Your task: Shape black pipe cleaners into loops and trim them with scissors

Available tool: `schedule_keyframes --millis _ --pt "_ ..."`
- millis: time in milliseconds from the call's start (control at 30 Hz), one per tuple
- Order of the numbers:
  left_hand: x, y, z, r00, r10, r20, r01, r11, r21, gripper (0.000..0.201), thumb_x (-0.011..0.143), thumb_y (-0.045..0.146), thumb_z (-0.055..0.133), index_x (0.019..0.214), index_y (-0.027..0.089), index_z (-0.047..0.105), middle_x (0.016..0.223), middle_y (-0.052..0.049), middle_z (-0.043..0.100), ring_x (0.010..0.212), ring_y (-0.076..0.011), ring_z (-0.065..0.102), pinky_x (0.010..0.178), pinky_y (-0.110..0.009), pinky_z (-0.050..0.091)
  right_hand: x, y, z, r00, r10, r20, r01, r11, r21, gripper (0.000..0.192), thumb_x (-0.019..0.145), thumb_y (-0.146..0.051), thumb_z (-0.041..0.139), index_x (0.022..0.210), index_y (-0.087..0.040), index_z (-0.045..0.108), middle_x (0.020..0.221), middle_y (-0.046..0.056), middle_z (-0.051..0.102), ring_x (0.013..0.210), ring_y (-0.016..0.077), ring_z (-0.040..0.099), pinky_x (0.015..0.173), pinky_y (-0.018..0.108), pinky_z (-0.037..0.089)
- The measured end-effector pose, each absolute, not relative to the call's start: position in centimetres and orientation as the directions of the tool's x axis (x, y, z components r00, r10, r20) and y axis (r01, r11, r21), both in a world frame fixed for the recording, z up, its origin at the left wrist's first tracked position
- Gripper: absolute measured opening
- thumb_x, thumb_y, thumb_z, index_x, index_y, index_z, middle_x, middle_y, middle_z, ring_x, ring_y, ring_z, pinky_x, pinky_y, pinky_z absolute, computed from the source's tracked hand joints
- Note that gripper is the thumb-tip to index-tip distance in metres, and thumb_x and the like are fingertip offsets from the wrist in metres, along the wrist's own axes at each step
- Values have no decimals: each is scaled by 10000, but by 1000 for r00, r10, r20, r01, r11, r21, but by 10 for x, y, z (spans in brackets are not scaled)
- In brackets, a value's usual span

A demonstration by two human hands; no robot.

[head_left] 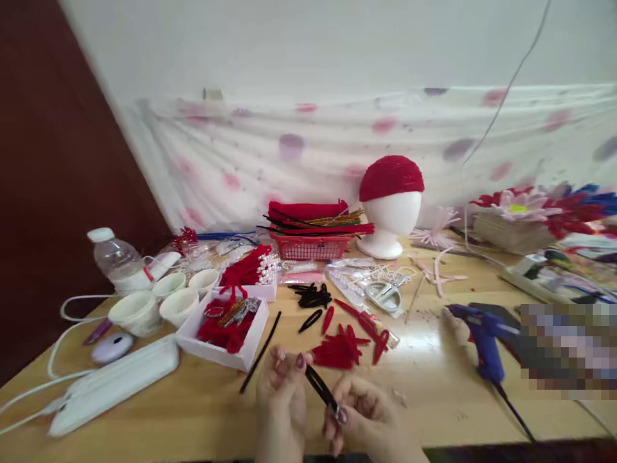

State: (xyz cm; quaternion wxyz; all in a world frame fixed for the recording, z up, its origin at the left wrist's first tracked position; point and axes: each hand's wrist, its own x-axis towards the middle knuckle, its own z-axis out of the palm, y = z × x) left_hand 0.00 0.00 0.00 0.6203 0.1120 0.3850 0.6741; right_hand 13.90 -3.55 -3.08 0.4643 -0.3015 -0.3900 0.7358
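A black snap hair clip [320,387] slants between my two hands, low over the front of the table. My left hand [283,386] pinches its upper end between thumb and finger. At its lower end, my right hand [359,411] grips with thumb and fingertips; the other fingers curl under. Just beyond lies a heap of red fuzzy strips or covered clips [340,347]. Farther back is a pile of black hair clips [313,296], with a single black clip [310,320] in front of it. Left of my left hand rests a black pipe cleaner [260,354].
White boxes hold red fuzzy pieces [263,321]. Left are cups [135,314], a bottle [118,257] and a power strip [118,386]. Behind stand a red basket [311,247] and a foam head [391,222]. A blue glue gun [484,341] and scissors [384,296] lie right.
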Motion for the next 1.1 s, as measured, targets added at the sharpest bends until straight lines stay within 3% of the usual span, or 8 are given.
schedule_keyframes --millis 233,467,733,867,1000,1100 --pt "-1 1 -3 -166 944 -285 -756 64 651 516 372 263 991 725 201 619 606 51 707 657 -175 728 735 -285 566 138 -25 -39 -331 943 -24 -482 -191 -855 435 736 -450 875 958 -165 632 687 35 766 545 130 708 561 209 516" --pt "3 -2 0 -162 952 -261 -786 36 618 560 368 221 997 764 205 602 603 45 744 612 -136 719 744 -240 555 146 -26 -48 -373 918 -134 -394 -288 -873 449 721 -507 861 938 -145 708 677 26 725 550 136 690 577 237 535" --pt "-11 2 -9 -183 962 -204 -687 23 726 652 436 176 969 894 217 506 614 -12 765 608 -200 739 693 -306 579 142 -20 -54 -366 915 -170 -389 -317 -865 521 645 -568 879 884 -148 683 608 8 690 461 111 631 507 219 507" --pt "-11 3 -2 -211 956 -204 -685 4 729 621 458 160 952 878 216 498 613 -3 762 591 -176 731 674 -271 571 147 -23 -47 -336 925 -179 -362 -302 -882 513 631 -554 890 859 -148 675 600 11 697 440 109 625 482 215 501" --pt "-13 9 12 -315 921 -227 -705 -68 706 631 414 122 943 857 217 504 634 25 767 685 -120 750 729 -164 529 166 -30 -23 -295 937 -186 -256 -265 -930 472 707 -525 855 930 -139 701 616 24 707 471 125 642 511 246 532" --pt "-9 12 15 -295 930 -220 -690 -48 722 579 482 160 934 872 221 511 665 15 775 741 -134 761 784 -189 528 172 -32 0 -133 986 -98 -179 -121 -976 465 799 -583 753 997 -164 713 723 50 733 607 159 688 591 284 574"
